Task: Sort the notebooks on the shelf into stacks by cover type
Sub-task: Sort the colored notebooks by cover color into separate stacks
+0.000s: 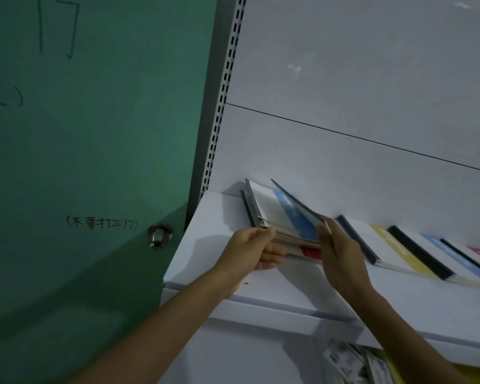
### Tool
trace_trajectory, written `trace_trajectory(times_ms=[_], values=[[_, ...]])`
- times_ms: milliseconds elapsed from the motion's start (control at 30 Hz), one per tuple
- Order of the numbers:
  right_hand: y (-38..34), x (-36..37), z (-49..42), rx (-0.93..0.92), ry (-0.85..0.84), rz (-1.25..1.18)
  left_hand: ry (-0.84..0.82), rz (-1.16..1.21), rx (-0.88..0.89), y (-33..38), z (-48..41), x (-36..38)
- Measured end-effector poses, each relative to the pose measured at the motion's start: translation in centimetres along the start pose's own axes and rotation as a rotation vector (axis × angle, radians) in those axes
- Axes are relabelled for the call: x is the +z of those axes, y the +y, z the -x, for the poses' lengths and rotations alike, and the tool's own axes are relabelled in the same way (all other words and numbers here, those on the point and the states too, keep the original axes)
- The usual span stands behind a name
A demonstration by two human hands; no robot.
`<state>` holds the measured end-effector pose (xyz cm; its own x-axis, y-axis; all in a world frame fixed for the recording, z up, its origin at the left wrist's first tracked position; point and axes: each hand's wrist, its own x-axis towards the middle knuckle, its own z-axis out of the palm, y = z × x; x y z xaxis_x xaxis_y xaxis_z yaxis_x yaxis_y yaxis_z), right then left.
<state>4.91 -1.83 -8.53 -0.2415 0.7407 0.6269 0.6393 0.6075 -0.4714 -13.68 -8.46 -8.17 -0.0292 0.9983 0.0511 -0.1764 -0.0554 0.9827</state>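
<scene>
A green door (94, 134) bearing handwritten characters is seen at the left, with a metal knob (160, 235) near its right edge. A slotted grey upright (225, 87) is set between the door and the white back panel (344, 79). No obstruction is noted between the hands and the notebooks. A small red mark (245, 283) is recorded on the white shelf (205, 245) near the front lip. On the level below, printed papers (352, 361) are partly visible.

Two groups of notebooks are observed on the shelf. At the left end a stack (263, 209) is placed close to the back panel; two spines are discernible at its rear and a red cover at its base, but the full count cannot be determined. To the right, a row of overlapping notebooks (399, 250) is laid flat: three dark spines are counted, with yellow and blue bands on the covers, and a pink cover is cut off by the frame edge.

The stack is gripped at its near left corner by the left hand (255, 250), thumb on top and fingers (275, 253) curled beneath. The top notebook (297, 206), with a blue band, is tilted up on its right side and is pinched at its near right corner by the right hand (341, 256), whose fingers (323, 236) are closed on the edge.
</scene>
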Motion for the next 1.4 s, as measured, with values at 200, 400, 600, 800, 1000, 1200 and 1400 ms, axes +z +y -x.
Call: trace_trajectory(times_ms=[200, 400, 600, 800, 1000, 1200, 1400], values=[[-4.3, 0.6, 3.3, -0.521, -0.016, 0.37, -0.062, 0.085, -0.104, 1.1, 0.0, 0.2], [-4.9, 0.0, 2.8, -0.42, -0.164, 0.093, 0.198, -0.025, 0.073, 1.8, 0.2, -1.6], [-4.1, 1.6, -2.6, 0.105, -0.107, -0.066, 0.339, 0.062, 0.121, 1.0, 1.3, -2.9], [-2.2, 2.7, -3.0, 0.168, -0.389, -0.04, 0.392, 0.192, 0.163, 0.5, 1.7, -3.3], [0.0, 0.9, -0.4, -0.252, -0.293, 0.6, 0.41, 0.275, 0.159, 0.5, 1.8, -3.3], [0.3, -1.1, 1.1, -0.281, -0.059, 0.318, 0.414, 0.385, 0.161, 1.0, 1.9, -3.7], [-1.3, -4.4, 3.5, 0.06, 0.277, -0.182, 0.359, 0.108, 0.202, 0.6, 2.2, -1.7]])
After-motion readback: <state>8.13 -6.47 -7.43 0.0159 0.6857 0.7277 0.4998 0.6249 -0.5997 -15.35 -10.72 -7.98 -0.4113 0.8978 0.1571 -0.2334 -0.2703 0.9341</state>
